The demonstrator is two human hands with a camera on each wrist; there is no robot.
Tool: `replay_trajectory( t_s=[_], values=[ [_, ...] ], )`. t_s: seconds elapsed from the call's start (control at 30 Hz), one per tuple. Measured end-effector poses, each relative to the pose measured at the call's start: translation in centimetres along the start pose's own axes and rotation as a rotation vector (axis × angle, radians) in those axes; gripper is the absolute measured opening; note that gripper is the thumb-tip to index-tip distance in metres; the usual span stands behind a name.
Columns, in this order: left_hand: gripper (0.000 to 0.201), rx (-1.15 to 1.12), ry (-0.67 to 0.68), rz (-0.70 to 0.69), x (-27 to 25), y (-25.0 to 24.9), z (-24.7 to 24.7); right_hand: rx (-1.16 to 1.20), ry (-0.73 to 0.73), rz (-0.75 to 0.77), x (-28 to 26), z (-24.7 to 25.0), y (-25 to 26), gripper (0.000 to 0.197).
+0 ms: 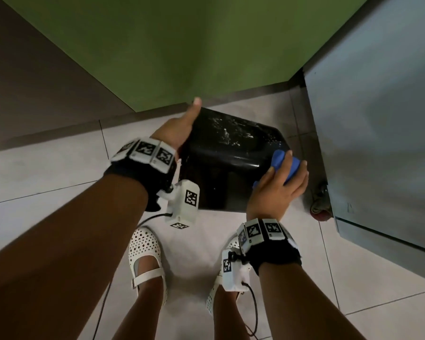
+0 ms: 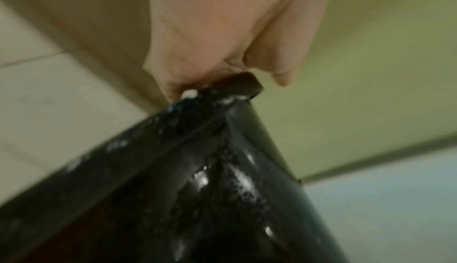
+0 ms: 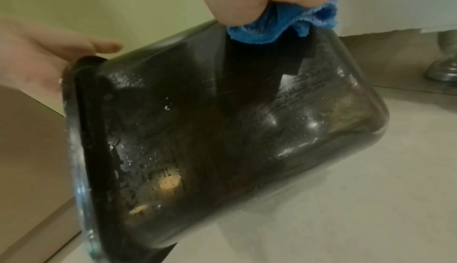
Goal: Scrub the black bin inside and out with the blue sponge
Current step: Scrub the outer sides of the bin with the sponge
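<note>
The black bin [image 1: 226,153] is held tilted on its side above the floor, wet and flecked with white suds. Its rim points left and its base right. My left hand [image 1: 179,128] grips the rim, thumb stretched along the top edge; its fingers are hidden behind the rim. The left wrist view shows the palm [image 2: 217,32] pressed on the sudsy rim of the bin [image 2: 197,189]. My right hand [image 1: 277,190] grips the blue sponge [image 1: 279,163] and presses it on the bin's outer wall near the base. In the right wrist view the sponge [image 3: 284,26] meets the bin's upper side [image 3: 222,130].
A green wall [image 1: 182,45] stands straight ahead. A grey-blue cabinet [image 1: 378,119] on a caster [image 1: 319,204] sits close on the right, near the bin's base. Pale floor tiles [image 1: 47,173] lie below, with my feet in white shoes [image 1: 145,253] under the bin.
</note>
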State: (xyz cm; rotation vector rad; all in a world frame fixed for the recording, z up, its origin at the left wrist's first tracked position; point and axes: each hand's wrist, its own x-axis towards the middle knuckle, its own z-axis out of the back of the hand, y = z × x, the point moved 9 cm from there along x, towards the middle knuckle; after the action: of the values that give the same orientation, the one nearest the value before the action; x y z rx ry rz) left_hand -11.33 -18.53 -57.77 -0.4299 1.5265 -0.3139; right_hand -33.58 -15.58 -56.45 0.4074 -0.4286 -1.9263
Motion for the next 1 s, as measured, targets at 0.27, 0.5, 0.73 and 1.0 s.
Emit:
replay_trajectory(
  t_s=[0.27, 0.5, 0.73, 1.0],
  values=[
    [0.048, 0.307, -0.313, -0.041, 0.2, -0.7, 1.4, -0.048, 0.071, 0.241, -3.1, -1.3, 4.3, 0.049],
    [0.06, 0.302, -0.322, -0.097, 0.4, -0.4, 1.1, -0.104, 0.277, 0.381, -3.3, -4.2, 12.1, 0.045],
    [0.056, 0.334, -0.354, -0.193, 0.6, 0.0, 1.5, -0.284, 0.52, 0.214, 0.2, -5.8, 10.4, 0.047],
    [0.045, 0.245, -0.356, -0.217, 0.8, 1.3, 1.9, -0.314, 0.559, 0.379, -3.6, -5.3, 11.6, 0.052]
  ],
)
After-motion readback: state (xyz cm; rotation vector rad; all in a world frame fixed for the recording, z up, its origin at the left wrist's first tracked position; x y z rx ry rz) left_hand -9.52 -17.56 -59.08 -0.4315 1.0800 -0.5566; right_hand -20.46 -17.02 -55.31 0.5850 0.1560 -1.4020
